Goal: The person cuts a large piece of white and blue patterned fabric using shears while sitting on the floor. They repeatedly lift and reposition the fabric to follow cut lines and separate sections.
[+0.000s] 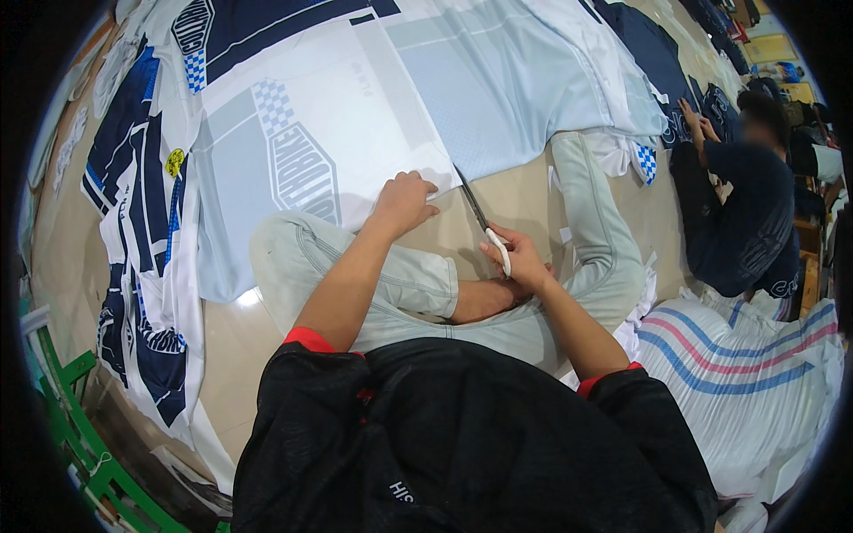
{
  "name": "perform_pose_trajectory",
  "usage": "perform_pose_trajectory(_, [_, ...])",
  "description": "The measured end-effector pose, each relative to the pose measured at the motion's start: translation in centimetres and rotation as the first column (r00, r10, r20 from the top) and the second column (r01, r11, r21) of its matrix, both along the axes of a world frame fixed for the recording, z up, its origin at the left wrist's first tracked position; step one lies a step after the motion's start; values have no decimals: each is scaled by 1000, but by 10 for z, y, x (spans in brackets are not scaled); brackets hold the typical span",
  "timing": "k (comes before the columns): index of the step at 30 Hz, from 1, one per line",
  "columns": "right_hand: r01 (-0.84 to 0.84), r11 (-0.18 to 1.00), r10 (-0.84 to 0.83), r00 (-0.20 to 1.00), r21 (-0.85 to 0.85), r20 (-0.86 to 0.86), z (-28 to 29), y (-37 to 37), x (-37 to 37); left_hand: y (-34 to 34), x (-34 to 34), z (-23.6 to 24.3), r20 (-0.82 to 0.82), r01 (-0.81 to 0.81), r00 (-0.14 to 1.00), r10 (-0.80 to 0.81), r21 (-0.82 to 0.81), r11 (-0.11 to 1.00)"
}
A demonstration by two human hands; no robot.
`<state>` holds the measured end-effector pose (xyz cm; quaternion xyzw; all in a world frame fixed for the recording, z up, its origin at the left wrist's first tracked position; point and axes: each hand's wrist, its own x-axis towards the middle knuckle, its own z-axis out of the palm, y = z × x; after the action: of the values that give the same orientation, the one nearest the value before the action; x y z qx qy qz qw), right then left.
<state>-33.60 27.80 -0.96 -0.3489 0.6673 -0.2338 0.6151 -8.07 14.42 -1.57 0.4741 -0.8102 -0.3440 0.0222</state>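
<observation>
A large printed sheet of fabric (373, 115), white and pale grey-blue with a checked badge, lies spread before my crossed legs. My left hand (404, 202) rests at its near edge, fingers stretched over the cloth and thumb apart from them. In my right hand (522, 255) is a pair of scissors (473, 202), held by its white handle. The dark blades point away from me and reach the right corner of the white panel, beside a pale blue fabric piece (498, 89). How far the blades are parted cannot be made out.
Navy-and-white printed cloth (147, 222) lies along the left. At the right sits another person (742, 195) handling dark fabric. A bulging white sack (729, 382) with blue and red stripes stands near my right side; a green frame (89, 435) is at lower left.
</observation>
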Motion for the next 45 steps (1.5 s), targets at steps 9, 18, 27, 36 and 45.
perform_pose_trajectory(9, [56, 998, -55, 997, -5, 62, 1, -17, 3, 3, 2, -3, -3, 6, 1000, -6, -24, 1000])
perform_pose_trajectory(18, [45, 997, -40, 996, -65, 79, -20, -29, 10, 3, 2, -3, -11, -2, 1000, 1, -37, 999])
perform_pose_trajectory(27, [58, 997, -54, 993, -40, 102, -20, -40, 9, 2, 0, -3, 35, 11, 999, -10, -28, 1000])
perform_pose_trajectory(36, [16, 998, -12, 998, -56, 61, -19, -73, 21, 1, 1, -7, 42, 18, 999, -16, -47, 999])
perform_pose_trajectory(45, [-16, 999, 19, 998, -45, 63, -12, -85, 23, -1, 0, -7, 69, 16, 998, -12, -61, 998])
